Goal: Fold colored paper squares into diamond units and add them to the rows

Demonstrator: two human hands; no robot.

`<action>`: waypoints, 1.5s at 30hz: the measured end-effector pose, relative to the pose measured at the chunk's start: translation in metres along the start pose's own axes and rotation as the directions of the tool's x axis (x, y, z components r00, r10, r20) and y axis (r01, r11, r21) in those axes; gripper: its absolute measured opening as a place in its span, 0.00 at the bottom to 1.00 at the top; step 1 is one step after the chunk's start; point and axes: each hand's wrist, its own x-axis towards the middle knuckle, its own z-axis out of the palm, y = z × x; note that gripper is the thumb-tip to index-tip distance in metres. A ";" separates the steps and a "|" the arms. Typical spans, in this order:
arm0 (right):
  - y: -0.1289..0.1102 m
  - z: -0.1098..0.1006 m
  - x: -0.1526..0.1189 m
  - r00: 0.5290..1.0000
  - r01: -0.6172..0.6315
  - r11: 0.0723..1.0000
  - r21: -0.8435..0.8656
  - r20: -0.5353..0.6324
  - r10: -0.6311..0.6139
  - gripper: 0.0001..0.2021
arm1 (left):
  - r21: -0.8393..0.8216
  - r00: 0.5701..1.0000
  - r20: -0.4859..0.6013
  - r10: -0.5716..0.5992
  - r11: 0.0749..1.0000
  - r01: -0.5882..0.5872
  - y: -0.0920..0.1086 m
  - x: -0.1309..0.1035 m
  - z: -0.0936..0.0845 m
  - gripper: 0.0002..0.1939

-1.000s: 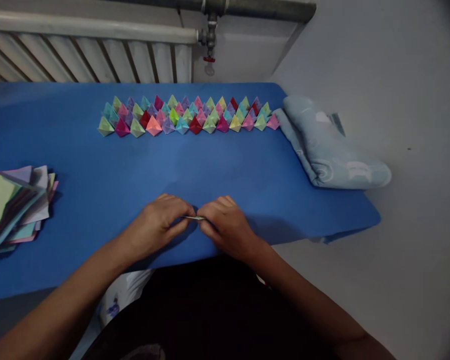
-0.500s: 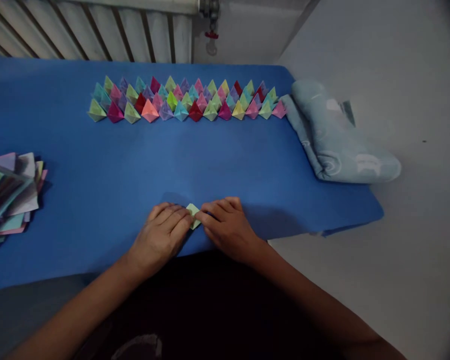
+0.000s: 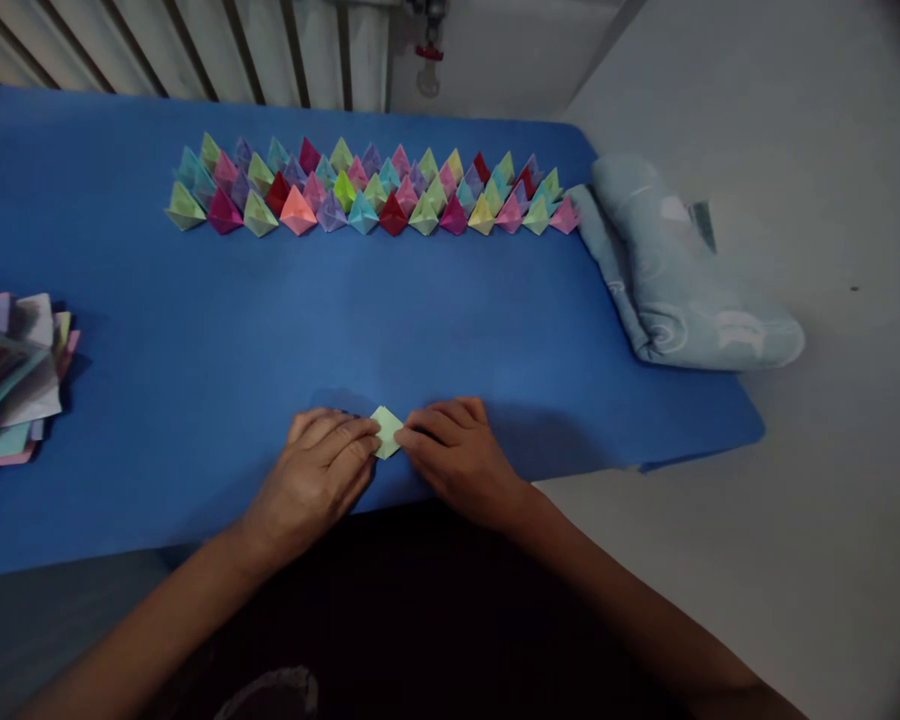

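Observation:
A small pale green folded paper (image 3: 387,434) lies near the front edge of the blue surface, one corner pointing towards me. Its left side is under the fingertips of my left hand (image 3: 322,455), which press it down. At its right corner, my right hand (image 3: 457,455) pinches the paper between thumb and forefinger. Farther back stand several folded paper pieces (image 3: 362,213) in close rows, pointed at the top, in green, pink, red, purple, blue and yellow.
At the left edge lies a loose stack of coloured paper sheets (image 3: 34,385). A folded grey-blue blanket (image 3: 690,290) rests at the right, by the wall (image 3: 817,200). A radiator (image 3: 262,55) stands behind the blue surface (image 3: 270,310).
My fingers have shifted slightly outward, so more of the pale green paper shows between them. The camera view has moved a little.

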 end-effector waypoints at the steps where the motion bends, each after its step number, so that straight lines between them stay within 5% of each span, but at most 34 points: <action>1: 0.001 0.001 0.000 1.000 0.009 1.000 0.000 -0.007 -0.009 0.08 | 0.006 1.000 0.000 0.008 1.000 -0.008 0.000 0.000 0.000 0.07; 19: 0.004 0.003 -0.001 0.997 0.076 0.997 -0.011 -0.024 -0.076 0.09 | 0.083 0.981 0.122 0.148 0.984 -0.159 -0.007 0.004 -0.004 0.09; 32: 0.002 -0.003 0.001 0.997 -0.070 0.993 0.092 0.047 0.066 0.09 | -0.002 0.996 0.074 0.052 0.999 -0.052 -0.009 0.002 0.001 0.15; 45: 0.002 -0.002 0.002 0.991 -0.129 0.985 0.116 0.050 0.124 0.09 | -0.064 0.998 0.069 0.012 0.998 -0.008 -0.009 0.007 0.001 0.09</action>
